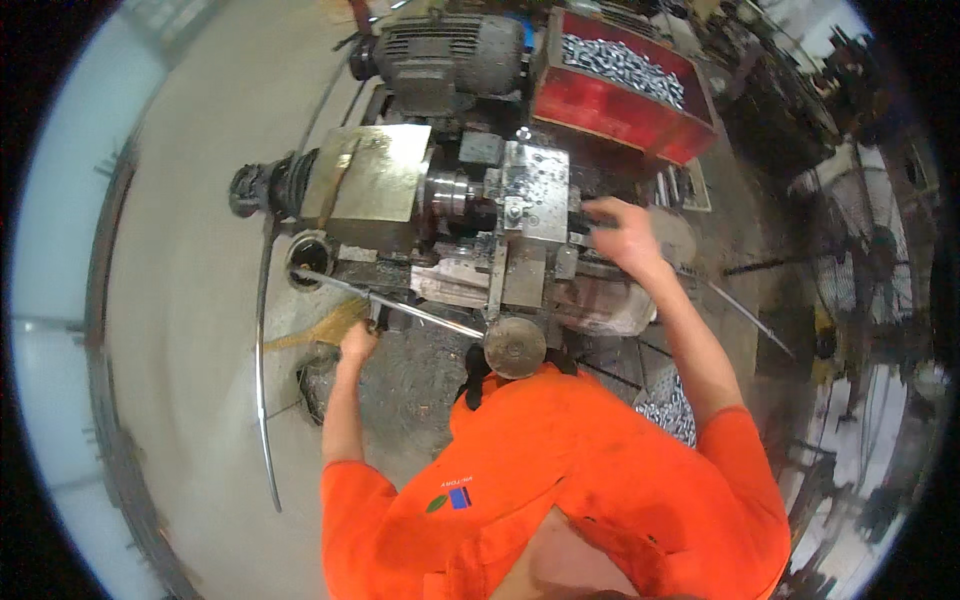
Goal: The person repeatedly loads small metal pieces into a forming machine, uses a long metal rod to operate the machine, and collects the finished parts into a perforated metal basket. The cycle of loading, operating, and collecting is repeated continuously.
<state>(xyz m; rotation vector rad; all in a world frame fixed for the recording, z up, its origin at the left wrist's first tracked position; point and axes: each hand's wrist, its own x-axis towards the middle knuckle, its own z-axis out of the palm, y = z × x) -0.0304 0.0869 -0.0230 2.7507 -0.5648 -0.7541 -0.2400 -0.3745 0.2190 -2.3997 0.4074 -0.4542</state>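
Observation:
My left hand (360, 342) is closed in a fist below the left part of a lathe-like machine. It is beside a tan, brush-like or cloth-like piece (330, 328) and a small dark part; what the fingers hold cannot be made out. My right hand (627, 238) reaches to the right end of the machine's metal block (537, 190), its fingers curled together at a dark part there. Whatever lies between these fingers is hidden. Left of the block a shiny round chuck (452, 194) faces it. A long metal rod (420, 315) slants down to a round grey disc (515, 347) near my waist.
A red bin (620, 122) full of small shiny metal pieces stands at the back right. The electric motor (450, 55) sits behind the metal housing (372, 172). More metal pieces (668, 412) lie low at my right. A thin bar (262, 370) runs along the left.

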